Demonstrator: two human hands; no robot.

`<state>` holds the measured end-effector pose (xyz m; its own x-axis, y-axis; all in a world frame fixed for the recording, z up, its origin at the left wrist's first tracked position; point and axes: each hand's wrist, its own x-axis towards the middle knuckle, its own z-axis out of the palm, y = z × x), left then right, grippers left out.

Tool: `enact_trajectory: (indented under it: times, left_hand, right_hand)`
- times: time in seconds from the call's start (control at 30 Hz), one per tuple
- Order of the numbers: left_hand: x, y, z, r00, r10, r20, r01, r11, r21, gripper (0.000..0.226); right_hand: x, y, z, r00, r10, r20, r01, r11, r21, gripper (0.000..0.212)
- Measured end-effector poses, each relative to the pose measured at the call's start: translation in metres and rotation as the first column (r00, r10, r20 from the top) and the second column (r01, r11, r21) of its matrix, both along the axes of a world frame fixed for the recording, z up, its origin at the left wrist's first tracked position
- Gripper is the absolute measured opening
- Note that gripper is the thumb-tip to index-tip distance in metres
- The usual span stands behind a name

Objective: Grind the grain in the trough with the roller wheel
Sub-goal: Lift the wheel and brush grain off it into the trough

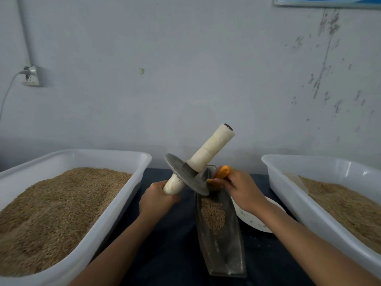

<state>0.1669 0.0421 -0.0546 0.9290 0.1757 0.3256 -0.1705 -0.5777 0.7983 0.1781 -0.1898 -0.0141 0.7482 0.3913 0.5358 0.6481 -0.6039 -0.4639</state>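
A narrow grey metal trough (233, 244) lies on the dark cloth in front of me, with a patch of brown grain (213, 215) in its middle. The roller wheel (185, 174), a grey metal disc on a white wrapped axle (212, 147), is lifted and tilted above the trough's far end. My left hand (156, 199) grips the axle's lower end. My right hand (241, 190) holds an orange-handled tool (221, 174) against the disc's edge over the trough; its working end is hidden.
A white plastic tub (107, 211) full of grain stands at the left, and a second white tub (288, 182) with grain at the right. A white plate (257, 221) lies beside the trough under my right forearm. The wall is close behind, with a socket (31, 76).
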Motion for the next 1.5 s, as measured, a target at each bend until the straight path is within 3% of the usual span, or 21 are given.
enact_trajectory:
  times: [0.07,0.23,0.33,0.43,0.57,0.67,0.87,1.03,1.17,1.3,1.43,1.5]
  left_hand:
    - [-0.001,0.001,0.000,1.000,0.011,0.000,-0.011,1.000,-0.003,0.024]
    - [-0.001,0.003,0.001,1.000,0.028,-0.005,-0.028,1.000,0.009,0.027]
    - [-0.001,0.003,0.002,0.999,0.051,0.006,-0.051,0.998,0.031,0.028]
    - [-0.002,0.002,0.001,0.998,0.061,0.012,-0.061,0.997,0.056,0.027]
    - [-0.002,0.002,-0.001,0.999,0.050,0.020,-0.051,0.995,0.080,0.023]
    - [-0.002,0.002,-0.002,0.999,0.045,0.030,-0.047,0.994,0.098,0.025]
    - [-0.002,0.003,-0.002,0.998,0.058,0.022,-0.060,0.993,0.105,0.033]
    - [-0.003,0.002,-0.002,0.998,0.061,0.032,-0.064,0.993,0.101,0.033]
    - [-0.001,0.002,-0.002,0.997,0.067,0.032,-0.070,0.992,0.104,0.033]
    - [-0.001,0.002,-0.003,0.998,0.061,0.030,-0.064,0.991,0.115,0.034]
    - [-0.002,0.000,-0.003,0.997,0.060,0.043,-0.065,0.990,0.129,0.026]
    - [-0.002,0.000,-0.003,0.997,0.060,0.050,-0.066,0.989,0.132,0.025]
  right_hand:
    - [0.002,0.001,-0.007,0.999,-0.016,-0.041,0.015,0.999,-0.030,0.017]
    - [-0.004,-0.006,-0.001,0.989,-0.020,-0.149,0.009,0.997,-0.072,0.021]
    - [-0.012,-0.016,0.008,0.997,-0.045,-0.055,0.052,0.989,0.136,0.013]
    - [-0.015,-0.027,0.013,0.975,-0.217,0.051,0.173,0.879,0.444,0.020]
    - [-0.012,-0.036,0.012,0.933,-0.352,-0.082,0.352,0.833,0.427,0.032]
    - [-0.014,-0.040,0.008,0.901,-0.430,-0.058,0.403,0.779,0.480,0.033]
    - [-0.030,-0.040,0.005,0.927,-0.376,-0.019,0.336,0.804,0.490,0.026]
    - [-0.047,-0.044,0.005,0.922,-0.379,0.077,0.255,0.746,0.615,0.020]
    - [-0.058,-0.053,-0.002,0.882,-0.412,0.230,0.286,0.854,0.434,0.015]
    - [-0.065,-0.068,-0.016,0.820,-0.363,0.442,0.412,0.911,-0.016,0.008]
    - [-0.066,-0.080,-0.035,0.847,-0.297,0.441,0.477,0.792,-0.381,0.064]
    - [-0.067,-0.085,-0.040,0.841,-0.225,0.492,0.464,0.769,-0.440,0.067]
